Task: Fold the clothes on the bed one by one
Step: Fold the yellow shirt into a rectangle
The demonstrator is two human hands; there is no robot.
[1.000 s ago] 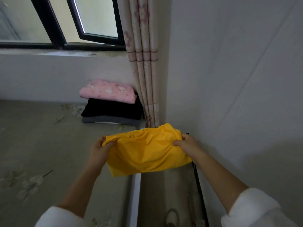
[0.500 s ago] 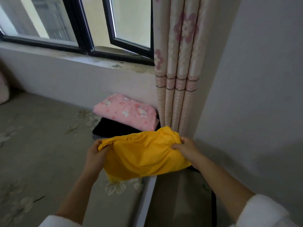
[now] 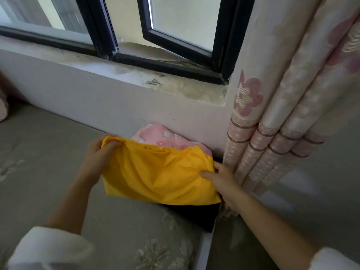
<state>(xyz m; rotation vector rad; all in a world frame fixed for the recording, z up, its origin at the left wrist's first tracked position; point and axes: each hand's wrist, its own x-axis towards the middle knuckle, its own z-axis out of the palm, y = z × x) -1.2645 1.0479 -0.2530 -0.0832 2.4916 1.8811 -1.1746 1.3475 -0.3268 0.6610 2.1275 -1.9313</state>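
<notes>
Over the grey patterned bed point(image 3: 42, 156), the left hand point(image 3: 101, 152) clutches the left end of the folded yellow cloth garment point(image 3: 159, 178), the right hand point(image 3: 222, 180) its right, above a pink-topped folded stack point(image 3: 167, 138). Light, limp, likely slippery; hold both ends.

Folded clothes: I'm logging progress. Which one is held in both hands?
The yellow one, gripped by the left hand and right hand; the pink one and black one lie stacked, unheld.
</notes>
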